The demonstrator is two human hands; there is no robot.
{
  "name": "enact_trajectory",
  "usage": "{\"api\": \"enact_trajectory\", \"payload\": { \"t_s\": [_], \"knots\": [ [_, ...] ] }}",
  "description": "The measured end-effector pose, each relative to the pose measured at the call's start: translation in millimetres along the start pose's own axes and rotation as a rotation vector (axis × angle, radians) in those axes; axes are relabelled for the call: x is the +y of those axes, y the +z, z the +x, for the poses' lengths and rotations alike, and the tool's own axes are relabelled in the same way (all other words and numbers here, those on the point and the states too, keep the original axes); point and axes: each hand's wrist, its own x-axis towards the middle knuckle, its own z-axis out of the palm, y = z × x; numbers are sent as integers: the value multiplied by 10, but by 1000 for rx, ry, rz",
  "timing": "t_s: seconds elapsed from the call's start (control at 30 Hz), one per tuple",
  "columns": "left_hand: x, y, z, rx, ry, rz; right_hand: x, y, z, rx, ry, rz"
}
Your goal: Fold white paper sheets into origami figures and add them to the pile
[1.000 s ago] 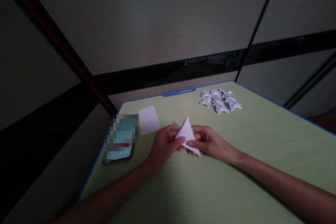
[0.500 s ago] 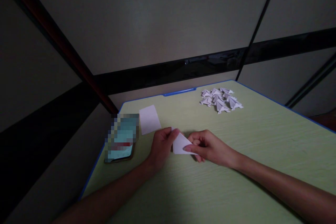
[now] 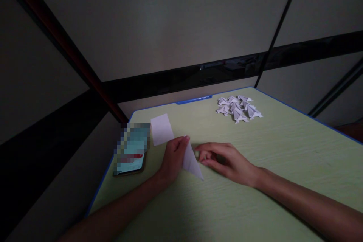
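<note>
A white paper folded into a triangle stands on edge on the green table, near the middle. My left hand pinches its upper corner with closed fingers. My right hand lies just right of the paper, fingers stretched toward it with the tips at its side, holding nothing.
A white square sheet lies behind my left hand. A phone lies at the table's left edge. A heap of several folded white paper figures sits at the far side. The table has a blue rim.
The folded triangle was held up between both hands, then lowered and turned. Now my left hand alone holds it on edge, and my right hand has let go and flattened.
</note>
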Motion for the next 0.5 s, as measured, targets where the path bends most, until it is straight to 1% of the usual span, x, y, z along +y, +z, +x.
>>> {"api": "enact_trajectory", "payload": {
  "t_s": [0.1,0.23,0.3,0.4,0.5],
  "knots": [
    [24,37,-32,-108,14,34,0,-8,9,-30,-89,-53],
    [30,52,-29,-218,52,86,3,-3,2,-63,-201,-41],
    [28,55,-28,-258,59,92,11,-2,-1,-88,-207,-36],
    [26,61,-36,-283,43,68,20,-8,3,-124,-173,0],
    [26,63,-47,-251,30,41,13,-16,20,-121,-113,60]
  ]
}}
